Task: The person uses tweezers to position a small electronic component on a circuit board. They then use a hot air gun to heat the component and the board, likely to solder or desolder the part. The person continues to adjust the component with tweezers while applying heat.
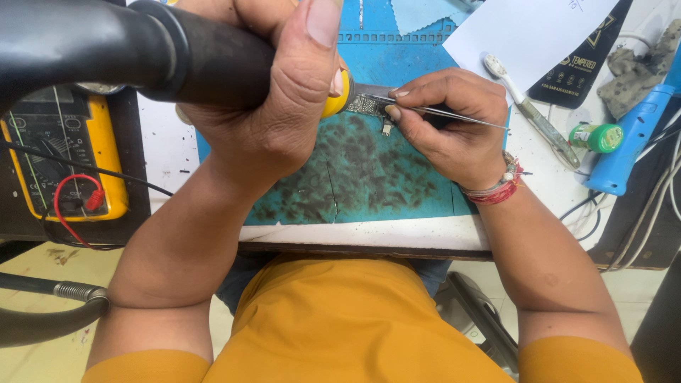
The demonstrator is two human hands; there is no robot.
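Left hand (262, 106) wrapped around a black hot-air tool (142, 53), right hand (450, 124) pinching tweezers (454, 115) over a small circuit board (365, 105), stained blue mat (369, 177), yellow meter (64, 156) at left

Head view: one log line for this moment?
left hand: grips black hot-air handle | right hand: holds thin metal tweezers | both at small green circuit board | surface: stained blue mat
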